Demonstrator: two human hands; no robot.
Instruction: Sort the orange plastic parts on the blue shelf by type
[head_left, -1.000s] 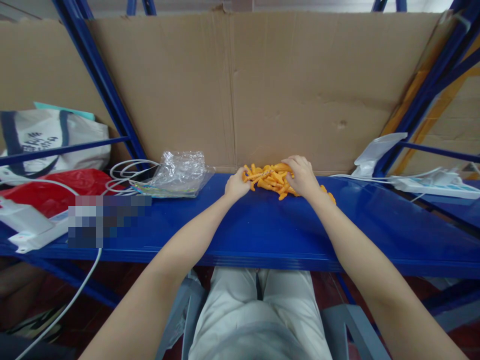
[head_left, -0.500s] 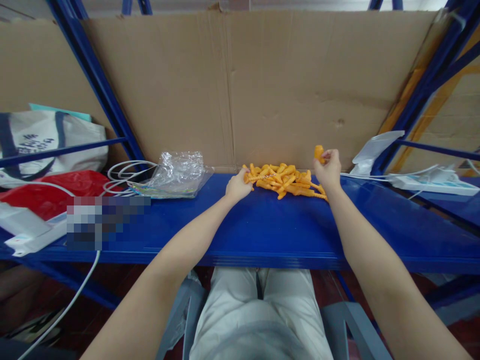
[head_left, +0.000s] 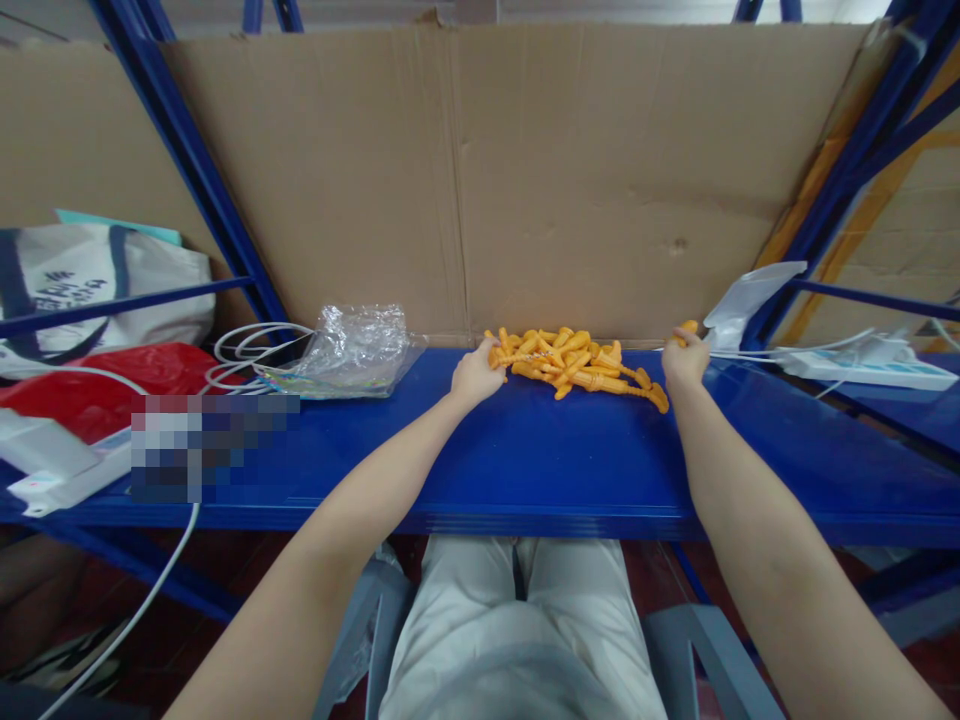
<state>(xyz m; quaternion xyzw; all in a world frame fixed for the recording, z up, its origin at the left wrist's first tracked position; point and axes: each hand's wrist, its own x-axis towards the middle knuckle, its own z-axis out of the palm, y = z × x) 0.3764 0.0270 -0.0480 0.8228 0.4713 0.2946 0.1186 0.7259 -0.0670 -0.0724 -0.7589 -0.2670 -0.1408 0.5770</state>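
Observation:
A heap of orange plastic pieces [head_left: 576,368], shaped like jointed limbs and small parts, lies on the blue shelf [head_left: 540,460] against the cardboard. At its left end, my left hand [head_left: 475,375] is closed on an orange piece, its fingers partly hidden behind the hand. My right hand [head_left: 685,362] is off to the right of the heap, closed round a small rounded orange part [head_left: 689,327] whose top shows above the fingers. A long orange limb-like piece [head_left: 654,392] reaches out of the heap towards my right wrist.
Left of the heap lies a clear plastic bag [head_left: 360,350], beside coiled white cable [head_left: 251,350] and a red bag [head_left: 142,375]. White power strips [head_left: 874,365] are at the right. A cardboard sheet [head_left: 555,180] stands behind, between blue posts [head_left: 832,190].
My right hand has moved right and lower with the orange part, which was upright and is now tilted. More of the heap's right end shows. My left hand has stayed in place.

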